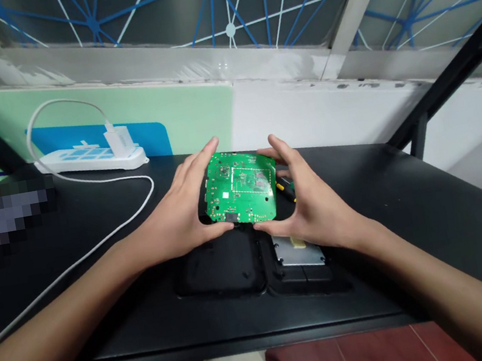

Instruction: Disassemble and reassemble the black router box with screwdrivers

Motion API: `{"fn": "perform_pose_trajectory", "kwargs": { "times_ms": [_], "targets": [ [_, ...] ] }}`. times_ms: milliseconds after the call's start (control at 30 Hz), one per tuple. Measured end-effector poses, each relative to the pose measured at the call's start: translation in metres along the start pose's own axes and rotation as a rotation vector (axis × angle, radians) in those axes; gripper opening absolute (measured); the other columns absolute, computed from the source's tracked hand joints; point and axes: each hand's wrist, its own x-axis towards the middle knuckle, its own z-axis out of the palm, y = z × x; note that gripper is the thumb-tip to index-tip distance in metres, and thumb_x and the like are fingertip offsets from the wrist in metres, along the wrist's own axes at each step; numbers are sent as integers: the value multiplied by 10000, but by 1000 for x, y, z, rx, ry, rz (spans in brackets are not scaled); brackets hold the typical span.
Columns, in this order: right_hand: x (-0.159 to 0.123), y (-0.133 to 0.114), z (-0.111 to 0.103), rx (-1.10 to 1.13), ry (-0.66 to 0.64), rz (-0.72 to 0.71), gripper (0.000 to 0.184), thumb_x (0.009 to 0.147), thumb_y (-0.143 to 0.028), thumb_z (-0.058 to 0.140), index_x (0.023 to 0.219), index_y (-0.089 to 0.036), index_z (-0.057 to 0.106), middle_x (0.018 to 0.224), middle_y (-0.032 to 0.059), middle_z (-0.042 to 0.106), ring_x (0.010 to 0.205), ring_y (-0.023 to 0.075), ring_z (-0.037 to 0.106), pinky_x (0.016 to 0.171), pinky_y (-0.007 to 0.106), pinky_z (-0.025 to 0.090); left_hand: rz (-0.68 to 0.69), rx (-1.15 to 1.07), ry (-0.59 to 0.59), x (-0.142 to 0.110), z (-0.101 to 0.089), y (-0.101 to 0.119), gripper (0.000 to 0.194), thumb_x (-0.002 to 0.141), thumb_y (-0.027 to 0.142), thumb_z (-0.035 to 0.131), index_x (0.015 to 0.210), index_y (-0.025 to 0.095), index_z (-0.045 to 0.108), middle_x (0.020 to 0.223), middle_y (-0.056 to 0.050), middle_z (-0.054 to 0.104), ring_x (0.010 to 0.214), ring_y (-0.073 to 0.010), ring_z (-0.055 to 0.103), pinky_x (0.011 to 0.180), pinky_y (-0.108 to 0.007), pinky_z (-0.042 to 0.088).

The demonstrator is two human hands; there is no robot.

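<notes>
Between my two hands a green circuit board [247, 189] is held up, its flat face tilted toward me. My left hand [181, 209] grips its left edge, thumb at the lower edge and fingers behind. On the opposite side my right hand [311, 196] grips the right edge, with the thumb near the lower right corner. Beneath the board lie two black plastic casing halves; the left one [216, 268] looks hollow. In the right one [305, 274] sits a silver metal plate [297, 254] with a yellow patch. A black and yellow tool [286, 190] shows partly behind my right fingers.
A white power strip [94, 160] with a plugged-in charger [120, 140] stands at the back left. Its white cable [135, 213] runs across the black table [154, 324] on the left. Behind are a wall and windows; black metal frame bars [450, 78] rise at the sides.
</notes>
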Motion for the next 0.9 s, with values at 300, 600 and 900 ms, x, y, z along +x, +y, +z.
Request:
{"fn": "perform_pose_trajectory", "kwargs": {
  "times_ms": [300,600,900],
  "targets": [
    [-1,1,-1,4,18,-82,1234,727,-379,861,1650,-329,43,1596,161,383,1482,400,418,1129,677,480,89,85,61,-1,2,2,1101,812,430,815,1648,257,119,1623,-134,322,1486,-401,387,1228,-578,408],
    [-1,1,-3,15,-2,-63,1242,727,-447,864,1649,-365,35,1596,142,382,1488,411,413,1142,680,477,115,76,74,-1,1,4,1174,751,309,885,1644,305,123,1612,-137,327,1471,-421,391,1223,-600,400],
    [-1,2,-1,-5,1,-68,1257,725,-424,868,1652,-350,23,1594,153,382,1471,411,430,1130,689,484,113,108,67,-2,2,5,1161,736,271,879,1630,298,138,1578,-136,355,1437,-395,414,1207,-568,414]
  ]
}}
